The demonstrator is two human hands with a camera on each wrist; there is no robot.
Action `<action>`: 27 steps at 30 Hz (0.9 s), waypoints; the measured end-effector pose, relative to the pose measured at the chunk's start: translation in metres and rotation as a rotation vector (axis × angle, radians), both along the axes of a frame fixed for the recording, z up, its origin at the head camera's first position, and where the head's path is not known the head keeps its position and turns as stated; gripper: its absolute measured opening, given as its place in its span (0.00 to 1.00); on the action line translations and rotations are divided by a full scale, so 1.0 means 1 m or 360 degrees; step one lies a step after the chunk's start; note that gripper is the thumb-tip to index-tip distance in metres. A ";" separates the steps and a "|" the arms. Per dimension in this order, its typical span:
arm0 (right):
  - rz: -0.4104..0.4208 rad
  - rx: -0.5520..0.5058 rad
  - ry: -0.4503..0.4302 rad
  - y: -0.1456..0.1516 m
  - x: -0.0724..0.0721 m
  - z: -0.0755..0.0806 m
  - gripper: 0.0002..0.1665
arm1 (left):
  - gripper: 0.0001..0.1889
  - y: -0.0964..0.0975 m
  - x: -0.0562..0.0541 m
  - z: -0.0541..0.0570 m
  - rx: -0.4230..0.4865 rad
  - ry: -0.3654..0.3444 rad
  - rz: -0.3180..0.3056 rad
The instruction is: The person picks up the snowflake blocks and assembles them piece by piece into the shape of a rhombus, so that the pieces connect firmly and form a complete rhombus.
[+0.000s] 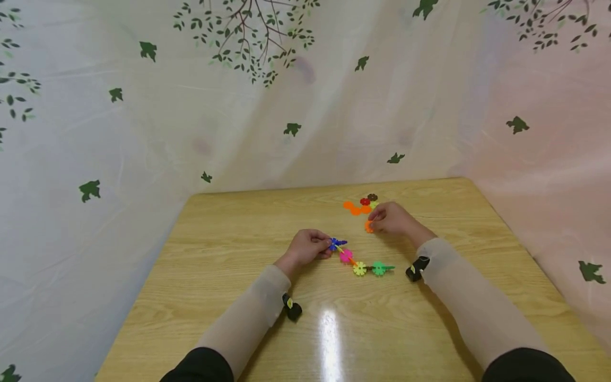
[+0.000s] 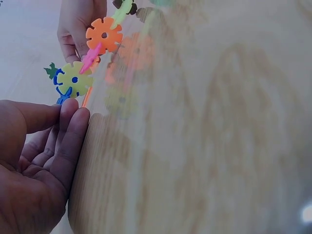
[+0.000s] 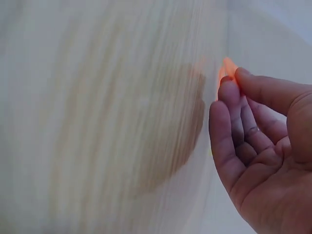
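Observation:
My left hand (image 1: 307, 246) pinches a blue notched snowflake disc (image 1: 333, 244) between thumb and fingertips. That disc is one end of a chain of linked discs, with a pink disc (image 1: 346, 256), a yellow disc (image 1: 359, 269) and a green disc (image 1: 379, 268) farther along to the right. In the left wrist view, a yellow-green disc (image 2: 68, 78) and an orange disc (image 2: 104, 35) of the chain show beyond the fingertips. Farther back, my right hand (image 1: 390, 218) holds a loose orange disc (image 3: 228, 69) by its edge between thumb and fingers.
Several loose discs lie beyond the right hand: orange ones (image 1: 355, 210), a red one (image 1: 365, 201), a brown one (image 1: 373, 197) and a yellow one (image 1: 374, 205). The wooden table (image 1: 229, 239) ends at a patterned cloth backdrop (image 1: 334, 106).

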State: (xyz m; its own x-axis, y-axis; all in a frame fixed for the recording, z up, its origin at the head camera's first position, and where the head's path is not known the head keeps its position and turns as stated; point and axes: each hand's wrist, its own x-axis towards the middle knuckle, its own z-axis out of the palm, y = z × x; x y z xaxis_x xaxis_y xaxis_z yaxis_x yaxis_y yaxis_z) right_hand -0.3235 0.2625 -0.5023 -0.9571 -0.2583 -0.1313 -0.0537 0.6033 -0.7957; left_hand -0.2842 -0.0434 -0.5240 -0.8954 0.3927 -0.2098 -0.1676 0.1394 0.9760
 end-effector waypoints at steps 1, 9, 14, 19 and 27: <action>0.0029 -0.0033 -0.0009 -0.001 0.001 0.000 0.12 | 0.08 0.000 0.000 0.000 0.0005 0.0002 0.0003; 0.0131 -0.0314 -0.0143 -0.016 0.008 -0.004 0.12 | 0.07 0.000 0.000 0.000 0.0017 0.0010 0.0022; 0.0198 -0.0354 -0.0194 -0.026 0.013 -0.003 0.12 | 0.08 -0.001 0.001 -0.001 0.0009 0.0020 0.0024; 0.0227 -0.0371 -0.0233 -0.031 0.015 -0.004 0.12 | 0.07 0.000 0.001 -0.002 0.0014 0.0008 0.0038; 0.0228 -0.0421 -0.0310 -0.035 0.019 -0.003 0.13 | 0.07 0.001 0.002 -0.002 0.0025 -0.0009 0.0049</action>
State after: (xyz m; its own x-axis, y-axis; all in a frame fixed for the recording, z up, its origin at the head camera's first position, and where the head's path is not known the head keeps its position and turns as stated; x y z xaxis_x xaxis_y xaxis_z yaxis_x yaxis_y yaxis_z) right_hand -0.3046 0.2279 -0.5052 -0.8722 -0.4376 -0.2184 0.0455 0.3721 -0.9271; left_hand -0.2823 -0.0425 -0.5258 -0.9060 0.3683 -0.2088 -0.1768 0.1190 0.9770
